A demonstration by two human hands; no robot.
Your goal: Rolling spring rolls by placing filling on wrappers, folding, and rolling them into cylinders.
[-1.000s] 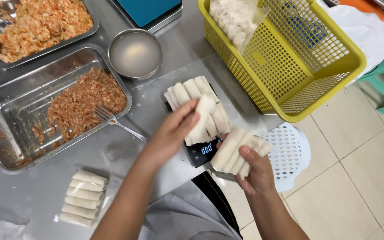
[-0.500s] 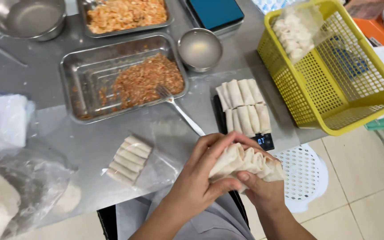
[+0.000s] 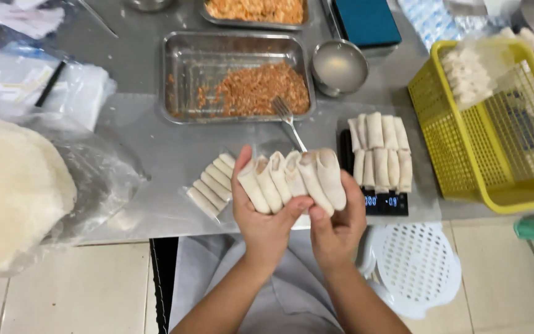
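Five pale spring rolls (image 3: 293, 180) held as a fanned row above the near table edge, gripped from below by both hands pressed together: left hand (image 3: 262, 224) under the left-most rolls, right hand (image 3: 336, 230) under the right-most. Long axes pointing away and slightly splayed. Just to the right, a digital scale (image 3: 385, 202) carrying more rolls (image 3: 379, 153), nearer the right hand; a packed row (image 3: 212, 185) to the left.

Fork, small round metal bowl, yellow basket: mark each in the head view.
Fork (image 3: 284, 110), head view: on the tines, resting at the tray's front edge.
Small round metal bowl (image 3: 339, 65), head view: middle of its inside.
Yellow basket (image 3: 441, 142), head view: on its left mesh wall.
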